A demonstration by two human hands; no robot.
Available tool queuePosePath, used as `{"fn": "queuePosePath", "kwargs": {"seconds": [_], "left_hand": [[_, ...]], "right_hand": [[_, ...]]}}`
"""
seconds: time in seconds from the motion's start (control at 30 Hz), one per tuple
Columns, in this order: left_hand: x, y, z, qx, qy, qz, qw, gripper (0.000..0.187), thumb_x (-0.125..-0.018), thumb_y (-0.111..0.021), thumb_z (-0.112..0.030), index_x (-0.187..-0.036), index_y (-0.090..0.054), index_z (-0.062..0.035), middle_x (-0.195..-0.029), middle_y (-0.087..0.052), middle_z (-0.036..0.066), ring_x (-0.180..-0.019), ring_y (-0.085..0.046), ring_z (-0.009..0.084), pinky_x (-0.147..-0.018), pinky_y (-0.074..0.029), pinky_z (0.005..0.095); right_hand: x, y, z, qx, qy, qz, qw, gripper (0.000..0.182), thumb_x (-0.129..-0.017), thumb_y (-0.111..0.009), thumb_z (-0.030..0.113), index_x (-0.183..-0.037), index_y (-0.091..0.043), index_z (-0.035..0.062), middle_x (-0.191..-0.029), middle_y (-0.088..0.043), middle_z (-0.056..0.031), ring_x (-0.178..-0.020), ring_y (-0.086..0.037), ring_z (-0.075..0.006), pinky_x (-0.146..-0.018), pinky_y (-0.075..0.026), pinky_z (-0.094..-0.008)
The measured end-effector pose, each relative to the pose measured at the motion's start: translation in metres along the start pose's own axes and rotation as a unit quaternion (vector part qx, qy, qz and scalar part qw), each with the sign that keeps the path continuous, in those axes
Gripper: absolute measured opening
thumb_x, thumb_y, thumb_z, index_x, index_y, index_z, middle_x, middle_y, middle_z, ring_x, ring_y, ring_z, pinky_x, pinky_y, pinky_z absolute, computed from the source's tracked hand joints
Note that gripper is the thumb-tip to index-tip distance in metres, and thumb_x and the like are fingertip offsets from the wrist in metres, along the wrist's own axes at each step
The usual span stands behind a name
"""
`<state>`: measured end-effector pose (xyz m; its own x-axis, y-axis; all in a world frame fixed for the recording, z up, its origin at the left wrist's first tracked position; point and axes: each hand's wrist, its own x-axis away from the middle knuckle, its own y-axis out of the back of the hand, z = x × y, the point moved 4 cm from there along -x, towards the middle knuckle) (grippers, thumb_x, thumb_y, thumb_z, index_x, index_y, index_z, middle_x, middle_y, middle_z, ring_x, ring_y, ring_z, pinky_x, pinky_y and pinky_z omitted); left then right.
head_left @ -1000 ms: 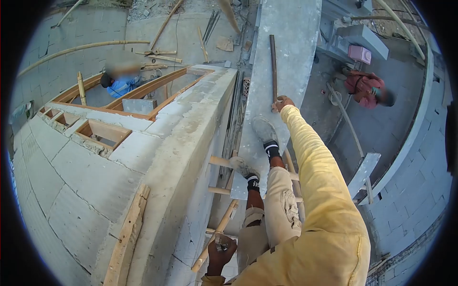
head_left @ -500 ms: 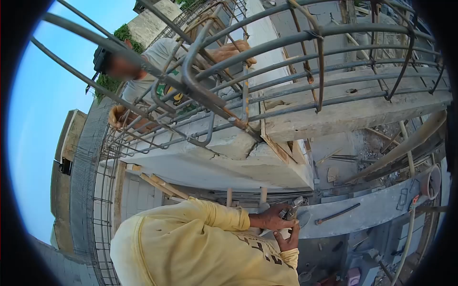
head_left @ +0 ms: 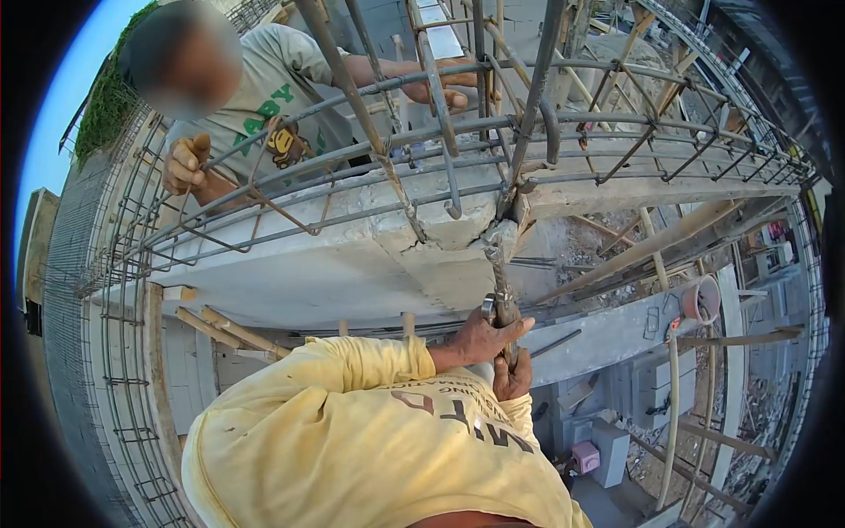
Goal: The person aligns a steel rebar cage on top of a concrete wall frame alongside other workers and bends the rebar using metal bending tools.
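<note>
My left hand [head_left: 478, 339] is wrapped round the middle of a long, mortar-grey metal tool [head_left: 502, 282], with a small ring at its side. My right hand [head_left: 512, 377] grips the tool's lower end, close to my chest. The tool points away from me, and its far end overlaps the chipped concrete beam [head_left: 431, 233] corner, just below the upright bars. I cannot tell the kind of tool. Above the beam runs a cage of rebar [head_left: 528, 114], with bent bar ends near the corner.
A person [head_left: 290, 114] stands behind the cage, hands at the bars. Below right, a grey board [head_left: 607, 326] carries a dark rod [head_left: 556, 341] and a pinkish bucket [head_left: 701, 299]. Wooden poles [head_left: 673, 414] and rubble lie lower down. More rebar [head_left: 123, 370] runs at left.
The tool has swung from near my body up to the beam's corner, held in both hands. My view has shifted to the right. The other person's hands have moved along the bars.
</note>
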<state>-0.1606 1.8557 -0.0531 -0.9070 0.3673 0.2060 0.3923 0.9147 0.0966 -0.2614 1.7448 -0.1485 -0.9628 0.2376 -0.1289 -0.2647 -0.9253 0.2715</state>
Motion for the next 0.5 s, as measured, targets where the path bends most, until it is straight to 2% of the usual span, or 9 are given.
{"fn": "queuePosePath", "kwargs": {"seconds": [0.03, 0.13, 0.17, 0.27, 0.37, 0.47, 0.5], "left_hand": [[-0.001, 0.002, 0.003, -0.031, -0.002, 0.035, 0.999, 0.033, -0.089, -0.068, -0.035, -0.084, -0.063, -0.0027, -0.070, -0.061, 0.004, -0.065, -0.054, 0.0122, -0.061, -0.045, 0.0312], [0.003, 0.004, 0.005, -0.039, -0.031, 0.045, 0.998, 0.038, -0.090, -0.067, -0.040, -0.089, -0.063, -0.0029, -0.075, -0.063, 0.004, -0.071, -0.056, 0.0118, -0.065, -0.047, 0.0306], [0.006, 0.003, 0.000, 0.040, -0.062, 0.054, 0.996, 0.043, -0.091, -0.064, -0.047, -0.093, -0.063, -0.0033, -0.078, -0.063, 0.004, -0.076, -0.058, 0.0121, -0.069, -0.048, 0.0309], [0.006, 0.009, -0.020, 0.090, -0.179, 0.027, 0.979, 0.048, -0.093, -0.059, -0.051, -0.094, -0.064, -0.0033, -0.076, -0.062, 0.004, -0.075, -0.058, 0.0134, -0.070, -0.049, 0.0306], [0.000, 0.023, -0.010, 0.112, -0.147, -0.006, 0.983, 0.048, -0.094, -0.056, -0.052, -0.090, -0.062, -0.0040, -0.073, -0.061, 0.005, -0.072, -0.058, 0.0137, -0.067, -0.048, 0.0307], [0.010, 0.044, -0.021, 0.083, -0.102, 0.000, 0.991, 0.048, -0.095, -0.055, -0.051, -0.084, -0.058, -0.0052, -0.069, -0.058, 0.004, -0.067, -0.055, 0.0128, -0.063, -0.046, 0.0302], [0.015, 0.049, -0.026, 0.115, -0.106, -0.020, 0.987, 0.044, -0.097, -0.055, -0.047, -0.080, -0.054, -0.0065, -0.066, -0.056, 0.003, -0.065, -0.053, 0.0114, -0.060, -0.043, 0.0293]], "right_hand": [[0.000, 0.002, 0.000, 0.009, -0.005, 0.015, 1.000, 0.047, -0.089, -0.064, 0.047, -0.089, -0.053, 0.0008, -0.071, -0.045, -0.0141, -0.063, -0.044, -0.0324, -0.060, -0.039, -0.0411], [0.001, 0.007, 0.012, 0.010, 0.002, 0.010, 1.000, 0.047, -0.090, -0.064, 0.046, -0.089, -0.053, 0.0007, -0.072, -0.046, -0.0131, -0.062, -0.043, -0.0293, -0.060, -0.039, -0.0392], [0.000, 0.011, 0.023, 0.016, -0.004, 0.015, 1.000, 0.047, -0.089, -0.064, 0.047, -0.092, -0.055, 0.0009, -0.071, -0.045, -0.0108, -0.063, -0.043, -0.0255, -0.060, -0.039, -0.0381], [0.000, 0.018, 0.035, 0.026, -0.015, 0.004, 1.000, 0.040, -0.088, -0.070, 0.038, -0.094, -0.057, 0.0009, -0.074, -0.048, -0.0098, -0.068, -0.046, -0.0220, -0.063, -0.041, -0.0356], [-0.005, 0.032, 0.034, -0.008, -0.029, -0.031, 0.999, 0.033, -0.083, -0.077, 0.024, -0.096, -0.057, 0.0012, -0.074, -0.052, -0.0079, -0.067, -0.049, -0.0191, -0.063, -0.044, -0.0318], [-0.025, 0.072, 0.051, 0.129, -0.022, -0.043, 0.991, 0.031, -0.077, -0.080, 0.012, -0.097, -0.058, 0.0026, -0.070, -0.055, -0.0065, -0.061, -0.050, -0.0169, -0.060, -0.045, -0.0286], [-0.035, 0.087, 0.054, 0.149, 0.017, -0.054, 0.987, 0.032, -0.076, -0.080, 0.011, -0.098, -0.058, 0.0036, -0.068, -0.056, -0.0063, -0.058, -0.051, -0.0168, -0.058, -0.045, -0.0286]]}}
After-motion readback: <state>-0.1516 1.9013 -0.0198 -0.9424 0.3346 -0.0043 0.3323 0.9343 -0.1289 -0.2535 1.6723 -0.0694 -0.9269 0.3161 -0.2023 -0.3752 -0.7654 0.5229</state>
